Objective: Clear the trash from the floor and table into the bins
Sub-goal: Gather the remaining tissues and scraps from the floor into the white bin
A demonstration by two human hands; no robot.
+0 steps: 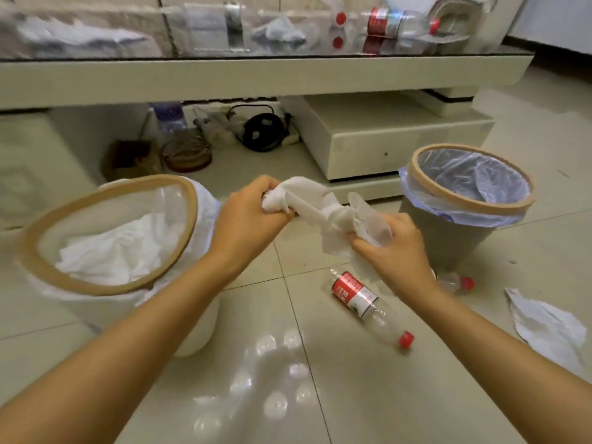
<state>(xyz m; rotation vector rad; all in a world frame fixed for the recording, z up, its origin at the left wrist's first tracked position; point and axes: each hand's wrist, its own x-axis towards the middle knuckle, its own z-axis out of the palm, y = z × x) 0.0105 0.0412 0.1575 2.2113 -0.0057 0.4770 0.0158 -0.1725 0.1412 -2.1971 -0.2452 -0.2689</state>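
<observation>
Both hands hold one twisted bundle of white tissue paper (315,205) in mid-air between the two bins. My left hand (248,216) is shut on its left end, my right hand (392,248) on its right end. The white bin (105,285) at the left has crumpled white paper inside. The grey bin (448,232) at the right has a blue liner and looks empty. A plastic bottle (368,304) with a red label and red cap lies on the floor below my right hand. Another bottle (456,282) lies by the grey bin's base.
A crumpled white paper (544,325) lies on the floor at the far right. The glass-topped table (256,76) across the back carries bottles (400,22) and tissues (282,32). Under it sit a small black fan (261,131), a basket (185,152) and other clutter.
</observation>
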